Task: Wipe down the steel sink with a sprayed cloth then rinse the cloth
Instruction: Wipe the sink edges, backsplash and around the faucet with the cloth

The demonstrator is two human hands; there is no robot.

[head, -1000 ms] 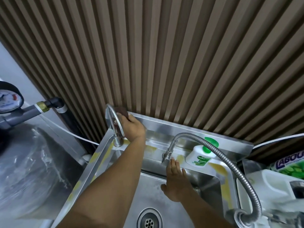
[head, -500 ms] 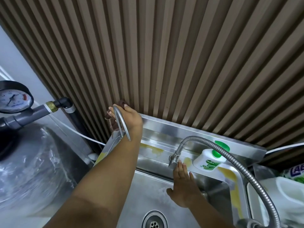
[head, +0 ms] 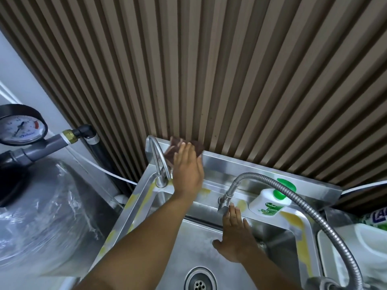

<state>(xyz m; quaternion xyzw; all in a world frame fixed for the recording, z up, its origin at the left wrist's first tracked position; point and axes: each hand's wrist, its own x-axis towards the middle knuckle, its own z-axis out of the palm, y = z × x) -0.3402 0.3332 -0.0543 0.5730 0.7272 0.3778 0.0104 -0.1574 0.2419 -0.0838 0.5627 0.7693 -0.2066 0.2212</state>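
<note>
While left hand presses cloth flat, right hand lies spread, perhaps touching sink.

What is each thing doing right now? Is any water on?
left hand: flat, pressing the cloth
cloth: brown, lying on the sink's back edge
right hand: open, resting on the sink's wall
curved tap: no water running
hose tap: no water running
soap bottle: standing on the ledge
drain: unplugged

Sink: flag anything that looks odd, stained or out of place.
The sink rim carries yellow patches: left edge, back ledge and right edge beside the bottle. They look like stains or residue on grey steel. Nothing looks spilled or broken.
</note>
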